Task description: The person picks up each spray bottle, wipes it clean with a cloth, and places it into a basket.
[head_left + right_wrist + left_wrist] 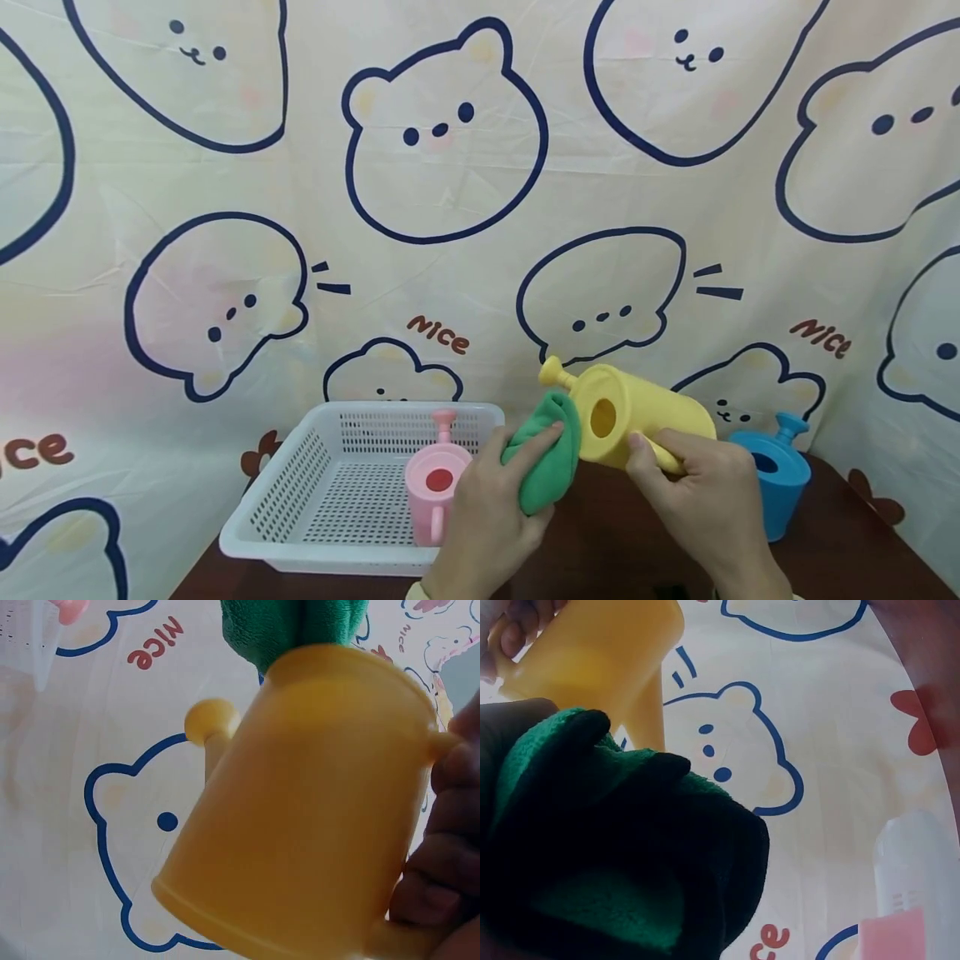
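Observation:
My right hand [701, 492] grips the handle of a yellow watering can [660, 408], which is tilted on its side above the table with its top opening facing left. In the right wrist view, the fingers curl round the handle of the can [300, 802]. A folded green cloth [551, 458] is in my left hand [498, 508], fingers bent over it, close against the can's top rim. The left wrist view shows the cloth [630, 825] large and dark, below the can [607, 660].
At the left a white perforated basket [285, 500] stands on the dark brown table [592, 542], with a pink watering can [427, 467] inside. A blue watering can [783, 475] stands right of my right hand. Behind hangs a cartoon-printed curtain [450, 283].

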`<move>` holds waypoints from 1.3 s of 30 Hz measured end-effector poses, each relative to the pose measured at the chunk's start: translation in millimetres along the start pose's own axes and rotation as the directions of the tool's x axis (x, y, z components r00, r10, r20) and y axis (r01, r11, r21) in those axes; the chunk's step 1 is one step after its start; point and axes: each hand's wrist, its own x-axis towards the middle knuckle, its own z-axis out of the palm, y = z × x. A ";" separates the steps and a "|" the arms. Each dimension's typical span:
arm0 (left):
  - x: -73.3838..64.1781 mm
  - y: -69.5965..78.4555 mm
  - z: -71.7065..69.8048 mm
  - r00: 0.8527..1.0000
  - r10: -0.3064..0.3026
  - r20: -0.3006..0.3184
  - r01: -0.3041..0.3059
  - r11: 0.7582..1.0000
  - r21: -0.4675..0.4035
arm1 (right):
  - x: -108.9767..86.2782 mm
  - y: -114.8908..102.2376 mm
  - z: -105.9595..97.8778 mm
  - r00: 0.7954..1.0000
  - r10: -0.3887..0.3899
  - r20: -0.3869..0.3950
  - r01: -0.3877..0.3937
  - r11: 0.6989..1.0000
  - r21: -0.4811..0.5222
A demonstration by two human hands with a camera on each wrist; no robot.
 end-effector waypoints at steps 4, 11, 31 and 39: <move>0.5 -2.7 -0.4 1.000 -0.015 -0.015 0.015 1.000 0.009 | -2.2 1.7 -0.2 0.999 -0.044 0.015 0.043 0.998 0.037; 1.2 -2.8 -1.5 0.999 -0.050 -0.004 0.050 0.999 0.001 | -4.1 1.9 -0.4 0.995 -0.077 0.064 0.072 0.994 0.081; 1.3 -3.4 -4.8 1.000 0.001 -0.014 0.000 0.998 0.069 | -3.6 -2.7 1.2 0.949 -0.029 0.314 0.034 0.999 -0.013; 0.3 -1.3 -5.6 0.996 0.079 -0.038 -0.077 0.995 0.056 | -2.7 -1.7 6.3 0.937 -0.044 0.345 0.054 0.998 -0.021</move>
